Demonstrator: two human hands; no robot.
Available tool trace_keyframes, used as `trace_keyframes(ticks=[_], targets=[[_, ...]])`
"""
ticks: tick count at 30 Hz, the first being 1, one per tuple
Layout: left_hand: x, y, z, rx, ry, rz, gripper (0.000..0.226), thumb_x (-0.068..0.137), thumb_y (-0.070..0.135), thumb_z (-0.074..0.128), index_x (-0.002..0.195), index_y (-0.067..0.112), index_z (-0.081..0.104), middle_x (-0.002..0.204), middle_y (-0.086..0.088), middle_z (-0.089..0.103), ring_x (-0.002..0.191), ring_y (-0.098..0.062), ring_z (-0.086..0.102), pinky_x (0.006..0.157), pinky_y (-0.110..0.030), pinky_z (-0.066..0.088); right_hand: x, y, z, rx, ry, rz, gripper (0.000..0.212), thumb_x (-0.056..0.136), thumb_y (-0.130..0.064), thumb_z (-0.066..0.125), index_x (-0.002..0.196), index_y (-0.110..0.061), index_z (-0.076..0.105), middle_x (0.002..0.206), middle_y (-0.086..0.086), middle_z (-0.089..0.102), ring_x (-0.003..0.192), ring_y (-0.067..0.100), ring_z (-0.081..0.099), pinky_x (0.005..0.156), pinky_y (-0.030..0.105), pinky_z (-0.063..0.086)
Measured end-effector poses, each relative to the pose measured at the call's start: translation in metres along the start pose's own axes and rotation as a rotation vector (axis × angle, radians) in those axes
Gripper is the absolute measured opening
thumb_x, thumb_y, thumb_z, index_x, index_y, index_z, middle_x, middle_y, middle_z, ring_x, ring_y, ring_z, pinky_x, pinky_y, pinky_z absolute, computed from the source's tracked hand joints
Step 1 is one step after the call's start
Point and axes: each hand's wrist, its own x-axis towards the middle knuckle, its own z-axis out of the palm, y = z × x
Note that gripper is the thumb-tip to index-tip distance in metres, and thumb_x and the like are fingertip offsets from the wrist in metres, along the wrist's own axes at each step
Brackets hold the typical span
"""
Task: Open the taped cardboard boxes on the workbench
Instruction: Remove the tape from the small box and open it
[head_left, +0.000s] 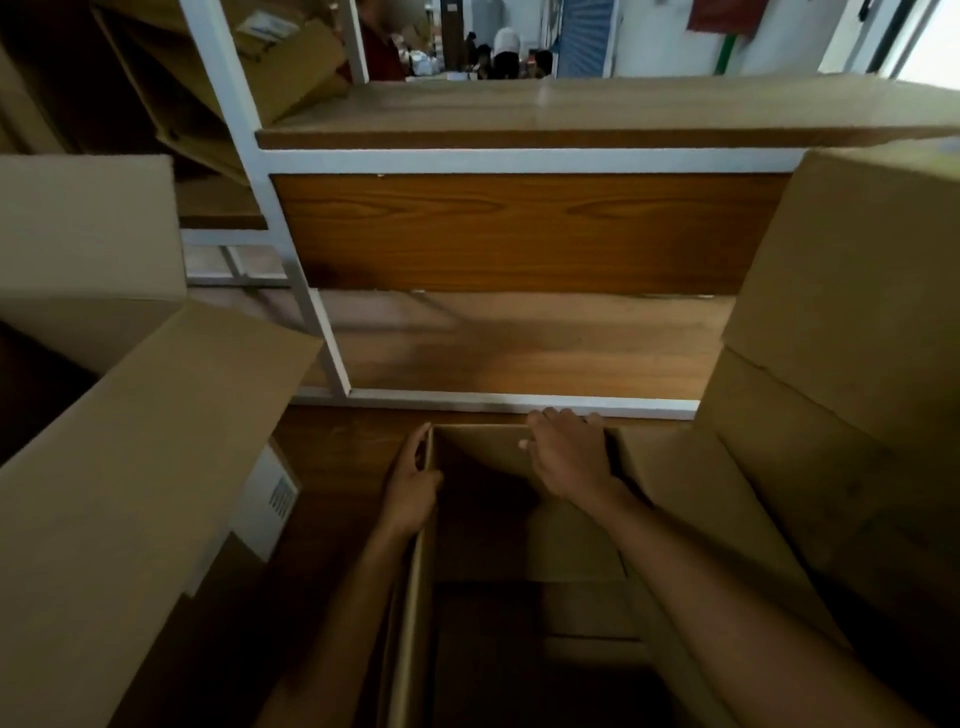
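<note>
The left hand (413, 488) grips the top edge of the left wall of the open cardboard box (483, 449). Its fingers lie along the outside up toward the far-left corner and its thumb hooks over the rim to the inside. The right hand (566, 457) lies palm down over the far wall, with its fingers curled over the far rim and its thumb tip pressed on the wall's inner face. Both forearms reach forward from the near edge, the right one crossing above the box's dim interior. The box stands near centre on the wooden counter (332, 467). It sits between a large carton (130, 467) bearing a white label (270, 493) on the left and stacked cartons (831, 364) on the right. A white-framed shelf (332, 353) stands just beyond it.
</note>
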Motion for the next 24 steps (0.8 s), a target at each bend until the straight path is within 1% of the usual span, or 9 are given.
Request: trace_keyframes(ticks=[3,5,8,10,11,15,19,22,24], targets=[[-0.003,0.005,-0.002,0.015,0.005,0.012,0.067,0.094,-0.004,0.047,0.15,0.029,0.032,0.149,-0.002,0.04,0.097,-0.003,0.049,0.063,-0.018,0.041,-0.002,-0.002,0.001,-0.014,0.012,0.021,0.036,0.096,-0.04,0.052,0.127,-0.021,0.052,0.129,0.002,0.056,0.12,0.023,0.049,0.102,0.045,0.033],[-0.005,0.005,-0.004,0.026,0.017,0.028,0.066,0.093,-0.005,0.047,0.15,0.026,0.032,0.15,-0.005,0.039,0.11,-0.011,0.049,0.065,-0.019,0.042,-0.006,-0.001,-0.004,0.005,-0.023,0.002,0.041,0.095,-0.041,0.053,0.131,-0.022,0.05,0.132,0.002,0.053,0.122,0.023,0.046,0.103,0.044,0.032],[-0.013,0.005,-0.007,0.05,0.032,0.062,0.065,0.093,-0.005,0.05,0.15,0.021,0.033,0.152,-0.008,0.038,0.131,-0.024,0.044,0.086,-0.033,0.05,-0.024,0.001,-0.022,0.085,-0.019,-0.004,0.048,0.094,-0.04,0.054,0.138,-0.022,0.046,0.14,0.002,0.049,0.129,0.024,0.044,0.106,0.041,0.031],[-0.016,0.007,-0.008,0.071,0.036,0.096,0.065,0.092,-0.006,0.05,0.151,0.016,0.032,0.153,-0.011,0.037,0.137,-0.027,0.039,0.103,-0.04,0.043,-0.049,0.004,-0.036,0.081,0.071,0.051,0.046,0.096,-0.038,0.053,0.137,-0.02,0.049,0.141,0.002,0.049,0.131,0.024,0.042,0.108,0.038,0.029],[-0.019,0.009,-0.008,0.085,0.035,0.109,0.064,0.093,-0.005,0.05,0.151,0.014,0.031,0.154,-0.011,0.036,0.138,-0.027,0.038,0.106,-0.039,0.039,-0.063,0.007,-0.04,0.081,0.1,0.084,0.043,0.097,-0.037,0.052,0.136,-0.019,0.051,0.142,0.002,0.049,0.132,0.024,0.042,0.11,0.038,0.029],[-0.05,0.011,-0.012,0.111,0.011,0.129,0.064,0.095,0.01,0.055,0.152,0.022,0.029,0.143,0.003,0.042,0.13,-0.018,0.043,0.099,-0.036,0.042,-0.122,0.018,-0.058,0.263,0.08,0.301,0.039,0.097,-0.036,0.054,0.132,-0.02,0.054,0.142,0.002,0.047,0.122,0.02,0.05,0.095,0.034,0.044],[-0.093,-0.008,-0.015,0.171,-0.054,0.134,0.073,0.09,0.013,0.064,0.153,0.02,0.026,0.147,-0.004,0.042,0.133,-0.024,0.044,0.104,-0.038,0.039,-0.179,0.022,-0.058,0.341,0.134,0.489,0.044,0.093,-0.04,0.057,0.134,-0.024,0.052,0.135,0.0,0.053,0.118,0.019,0.053,0.094,0.041,0.05],[-0.113,-0.026,-0.02,0.137,-0.123,0.147,0.074,0.087,0.008,0.067,0.15,0.022,0.031,0.138,0.001,0.046,0.126,-0.018,0.048,0.104,-0.039,0.042,-0.207,0.013,-0.046,0.558,0.059,0.542,0.058,0.093,-0.023,0.062,0.146,-0.029,0.039,0.142,-0.001,0.048,0.127,0.021,0.049,0.098,0.039,0.047],[-0.114,-0.034,-0.031,0.14,-0.107,0.221,0.068,0.085,0.012,0.069,0.142,0.034,0.039,0.137,0.006,0.048,0.125,-0.019,0.05,0.104,-0.042,0.044,-0.211,0.005,-0.047,0.724,0.052,0.569,0.067,0.092,-0.007,0.061,0.149,-0.03,0.035,0.141,-0.001,0.05,0.127,0.019,0.05,0.092,0.033,0.046]])
